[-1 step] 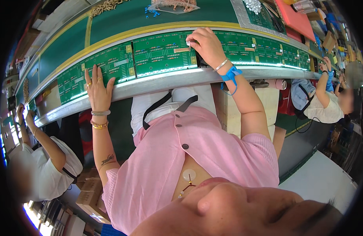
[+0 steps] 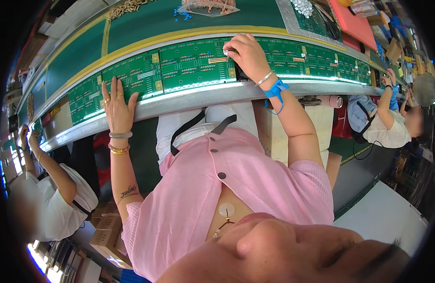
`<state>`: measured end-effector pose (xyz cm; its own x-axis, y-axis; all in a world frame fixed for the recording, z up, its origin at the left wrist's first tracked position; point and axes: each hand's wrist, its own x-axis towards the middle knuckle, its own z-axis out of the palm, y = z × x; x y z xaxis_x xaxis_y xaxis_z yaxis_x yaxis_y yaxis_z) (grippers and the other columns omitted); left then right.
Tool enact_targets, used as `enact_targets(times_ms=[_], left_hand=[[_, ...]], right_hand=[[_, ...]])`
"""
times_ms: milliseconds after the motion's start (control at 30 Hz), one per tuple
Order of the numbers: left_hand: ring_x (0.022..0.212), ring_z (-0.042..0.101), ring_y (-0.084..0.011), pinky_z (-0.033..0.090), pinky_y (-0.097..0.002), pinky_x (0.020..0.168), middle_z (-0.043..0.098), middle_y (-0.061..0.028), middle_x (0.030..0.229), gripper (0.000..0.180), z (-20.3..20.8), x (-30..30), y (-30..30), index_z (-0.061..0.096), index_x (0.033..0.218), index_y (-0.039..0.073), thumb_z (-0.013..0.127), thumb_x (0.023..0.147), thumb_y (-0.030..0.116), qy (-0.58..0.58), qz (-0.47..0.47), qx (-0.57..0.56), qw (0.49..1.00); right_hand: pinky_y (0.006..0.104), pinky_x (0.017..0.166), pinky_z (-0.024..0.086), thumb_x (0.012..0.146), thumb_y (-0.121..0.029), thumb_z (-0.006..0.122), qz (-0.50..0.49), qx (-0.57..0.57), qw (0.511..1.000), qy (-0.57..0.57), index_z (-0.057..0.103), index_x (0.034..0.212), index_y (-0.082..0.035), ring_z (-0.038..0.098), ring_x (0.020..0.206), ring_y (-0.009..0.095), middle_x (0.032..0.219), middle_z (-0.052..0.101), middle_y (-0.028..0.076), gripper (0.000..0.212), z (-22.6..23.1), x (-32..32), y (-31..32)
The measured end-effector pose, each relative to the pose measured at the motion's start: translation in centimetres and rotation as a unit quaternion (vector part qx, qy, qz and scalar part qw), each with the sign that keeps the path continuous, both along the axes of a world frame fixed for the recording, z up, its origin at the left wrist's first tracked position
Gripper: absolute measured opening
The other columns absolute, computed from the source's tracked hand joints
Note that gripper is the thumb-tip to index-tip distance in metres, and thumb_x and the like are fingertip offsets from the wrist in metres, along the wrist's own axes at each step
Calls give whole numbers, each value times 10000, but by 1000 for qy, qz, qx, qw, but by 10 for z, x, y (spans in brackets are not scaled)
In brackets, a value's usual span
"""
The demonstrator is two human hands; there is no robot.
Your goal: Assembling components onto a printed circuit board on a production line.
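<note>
A row of green circuit boards [image 2: 198, 70] lies along a metal-edged track in front of me. My right hand [image 2: 246, 52] is over the right end of the middle board, thumb and fingers pinched on a small white part [image 2: 225, 52]; the fingers partly hide it. A blue strap [image 2: 277, 88] circles that wrist. To the left, my left hand [image 2: 117, 103] lies with fingers spread on the neighbouring board [image 2: 144, 78] and the track's near edge. That hand holds nothing. Small striped components and thin bare wires stand on the boards.
Beyond the track are a bag of copper-coloured parts [image 2: 210, 6], blue parts [image 2: 182, 14], brown parts [image 2: 128, 8] and white parts [image 2: 302, 7]. The metal rail [image 2: 179, 93] runs along my side. Co-workers sit at left [image 2: 62, 198] and right [image 2: 387, 118]. Cartons [image 2: 106, 236] stand behind me at left.
</note>
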<state>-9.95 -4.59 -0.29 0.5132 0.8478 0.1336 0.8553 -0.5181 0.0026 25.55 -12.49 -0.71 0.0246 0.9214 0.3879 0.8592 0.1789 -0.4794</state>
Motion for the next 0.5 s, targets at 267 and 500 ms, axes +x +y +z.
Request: enact_targets(times_ms=[267, 500], left_hand=[[1303, 237, -372, 275, -453, 1021, 377, -146, 1365, 662, -4, -2, 1, 453, 1244, -56, 521, 842, 465, -23, -22, 18, 999], [1308, 226, -368, 278, -453, 1018, 366, -153, 1367, 676, -4, 1, -1, 471, 1223, -58, 532, 827, 486, -26, -19, 25, 999]], right_hand=[[343, 706, 446, 692, -105, 671, 13, -17, 999, -44, 633, 759, -93, 515, 796, 227, 766, 562, 20, 78, 9, -4, -1], [343, 716, 433, 709, -109, 657, 29, -34, 995, -86, 633, 791, -82, 516, 811, 234, 788, 566, 35, 90, 12, 1, 2]])
